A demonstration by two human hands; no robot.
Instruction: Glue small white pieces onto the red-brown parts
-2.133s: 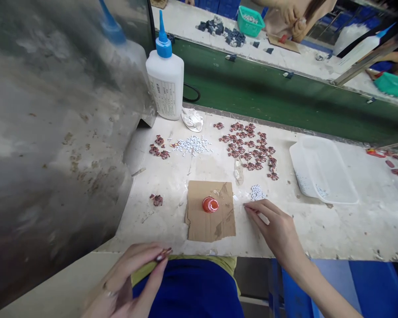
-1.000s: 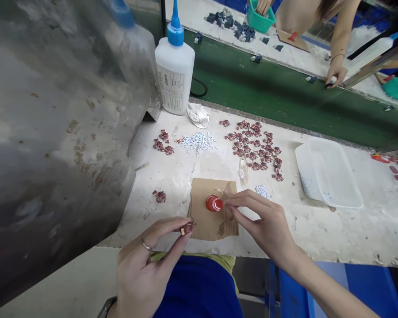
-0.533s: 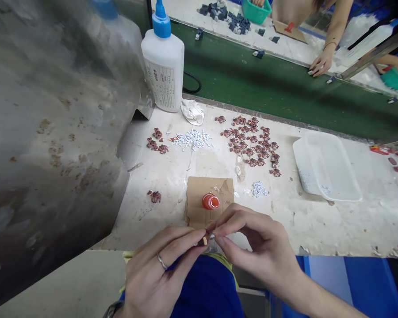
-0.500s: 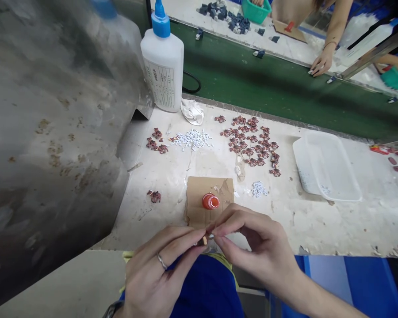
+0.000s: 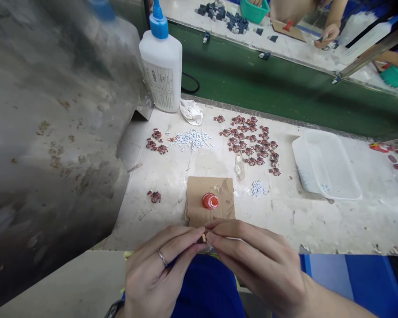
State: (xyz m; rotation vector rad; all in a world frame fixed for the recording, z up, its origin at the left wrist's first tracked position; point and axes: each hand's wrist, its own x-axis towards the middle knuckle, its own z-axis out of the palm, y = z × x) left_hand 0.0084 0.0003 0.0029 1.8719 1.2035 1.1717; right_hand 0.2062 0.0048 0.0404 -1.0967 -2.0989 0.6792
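Note:
My left hand [image 5: 162, 265], wearing a ring, pinches a small brown figurine [image 5: 204, 238] with an orange-yellow patch, mostly covered by fingers. From the other side, the closed fingertips of my right hand [image 5: 255, 256] press on the same figurine; any tiny part between them is hidden. Just beyond both hands lies a brown cardboard piece [image 5: 194, 210], bearing an open red pot [image 5: 210, 201]. One brown figurine [image 5: 154, 196] rests alone to the left. A small heap of pale blue pieces [image 5: 259, 188] is on the right, and a larger pale heap [image 5: 193, 139] lies farther back.
Several brown figurines [image 5: 252, 141] cover the back middle of the table [image 5: 166, 221]. A white glue bottle [image 5: 162, 66] with blue cap stands beside a metal panel [image 5: 53, 154]. A clear plastic tray [image 5: 328, 168] sits right. Behind a green belt [image 5: 235, 70], a co-worker's hand [image 5: 328, 35] handles parts.
My right hand has turned and its fingers have closed in over the figurine, hiding a pale bit seen before. The co-worker's hand has drawn back from the belt; dark parts there have shifted right.

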